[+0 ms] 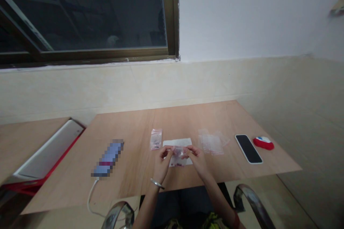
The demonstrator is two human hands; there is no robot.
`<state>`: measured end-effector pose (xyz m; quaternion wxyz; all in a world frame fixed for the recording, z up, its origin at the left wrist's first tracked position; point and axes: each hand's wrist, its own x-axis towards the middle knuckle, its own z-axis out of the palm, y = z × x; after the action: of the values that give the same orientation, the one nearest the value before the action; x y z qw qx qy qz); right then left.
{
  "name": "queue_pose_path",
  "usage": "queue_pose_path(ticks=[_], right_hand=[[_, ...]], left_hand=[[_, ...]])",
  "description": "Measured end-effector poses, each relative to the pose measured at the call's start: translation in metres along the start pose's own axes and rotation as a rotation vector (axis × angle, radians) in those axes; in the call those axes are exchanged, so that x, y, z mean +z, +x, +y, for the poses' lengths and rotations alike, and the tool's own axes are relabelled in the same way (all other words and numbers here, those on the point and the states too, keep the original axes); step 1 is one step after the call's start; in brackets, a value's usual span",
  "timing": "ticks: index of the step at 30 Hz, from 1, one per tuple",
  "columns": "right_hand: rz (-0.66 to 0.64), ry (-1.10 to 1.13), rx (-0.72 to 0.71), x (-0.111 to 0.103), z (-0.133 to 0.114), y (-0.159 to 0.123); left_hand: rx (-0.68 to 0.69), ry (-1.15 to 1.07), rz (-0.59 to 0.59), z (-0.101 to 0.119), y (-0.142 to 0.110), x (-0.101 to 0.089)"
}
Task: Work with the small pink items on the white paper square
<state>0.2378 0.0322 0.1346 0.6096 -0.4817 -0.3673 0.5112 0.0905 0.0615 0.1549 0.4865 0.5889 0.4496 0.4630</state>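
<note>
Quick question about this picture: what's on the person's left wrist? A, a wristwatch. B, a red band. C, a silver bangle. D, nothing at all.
C. A silver bangle circles the wrist just behind the left hand.

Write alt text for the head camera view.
A person's left hand and right hand pinch a small clear plastic bag over a white sheet of paper on a wooden table. More clear bags and a black-screened smartphone lie nearby.
</note>
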Motion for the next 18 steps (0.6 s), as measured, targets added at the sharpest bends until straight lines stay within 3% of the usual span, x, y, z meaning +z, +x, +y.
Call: queue_pose_path(ticks=[6, 13, 18], right_hand=[[0.012, -0.029, -0.063, -0.001, 0.002, 0.0], [0.037, -0.098, -0.053, -0.009, 0.006, 0.001], [-0.008, -0.105, -0.03, -0.006, 0.001, -0.004]], left_hand=[[0.006, -0.001, 0.027, -0.003, -0.002, 0.003], [-0.051, 0.003, -0.089, 0.003, -0.001, 0.006], [-0.023, 0.063, -0.075, 0.011, -0.004, 0.008]])
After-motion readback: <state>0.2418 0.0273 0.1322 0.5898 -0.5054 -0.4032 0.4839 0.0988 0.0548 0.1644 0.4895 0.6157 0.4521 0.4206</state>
